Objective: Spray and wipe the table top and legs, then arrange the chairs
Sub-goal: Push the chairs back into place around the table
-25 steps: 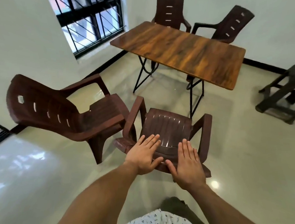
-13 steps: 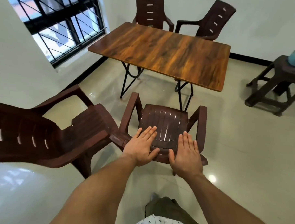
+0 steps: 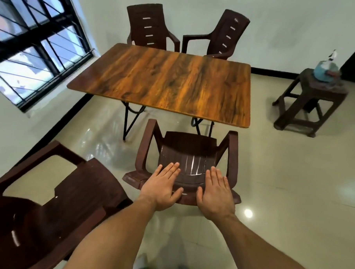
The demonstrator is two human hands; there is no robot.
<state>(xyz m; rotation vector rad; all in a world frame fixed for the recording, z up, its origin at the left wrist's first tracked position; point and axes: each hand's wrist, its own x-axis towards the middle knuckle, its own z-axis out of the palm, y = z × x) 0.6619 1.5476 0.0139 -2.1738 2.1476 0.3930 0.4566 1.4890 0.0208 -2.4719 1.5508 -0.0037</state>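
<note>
A brown plastic armchair [image 3: 189,147] stands in front of me, facing the wood-grain table [image 3: 170,81], its front just short of the table's near edge. My left hand [image 3: 162,186] and my right hand [image 3: 215,193] lie flat, fingers straight, on the top of its backrest. A second brown chair [image 3: 53,206] stands at my lower left, angled away. Two more brown chairs, one on the left [image 3: 151,25] and one on the right [image 3: 223,34], stand at the table's far side by the wall. The table's black folding legs [image 3: 130,120] show beneath it.
A dark plastic stool [image 3: 308,103] at the right holds a blue cloth and a spray bottle [image 3: 326,69]. A barred window [image 3: 34,42] fills the left wall. Glossy tiled floor [image 3: 292,190] stretches to the right of the chair.
The chair under my hands has slid forward toward the table. I have stepped closer, so the table and far chairs look nearer and the left chair has dropped toward the lower left.
</note>
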